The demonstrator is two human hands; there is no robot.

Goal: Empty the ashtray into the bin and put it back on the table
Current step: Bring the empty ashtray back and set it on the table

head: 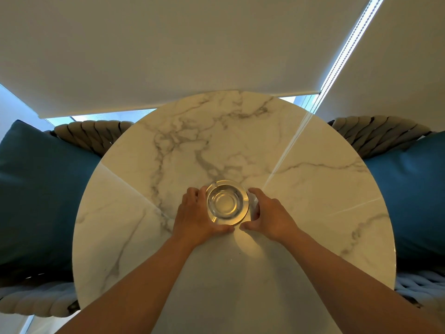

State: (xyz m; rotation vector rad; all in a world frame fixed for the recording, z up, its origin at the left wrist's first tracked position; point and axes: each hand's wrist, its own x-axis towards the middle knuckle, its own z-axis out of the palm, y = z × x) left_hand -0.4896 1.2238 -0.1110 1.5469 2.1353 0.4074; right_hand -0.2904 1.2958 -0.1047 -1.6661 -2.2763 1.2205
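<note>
Ashtray of clear glass, bowl looks empty, on marble table, both hands cupped around it, left hand, right hand

- Our left hand hides the ashtray's left edge.
- We cannot tell whether the ashtray touches the table.
- The frame edges cut off both cushions.

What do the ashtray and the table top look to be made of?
Ashtray: clear, thick glass, apparently; the table shows through it and its rim glints yellow. Table: polished marble or a marble-look slab, white with grey veins, glossy enough to mirror the window's light.
</note>
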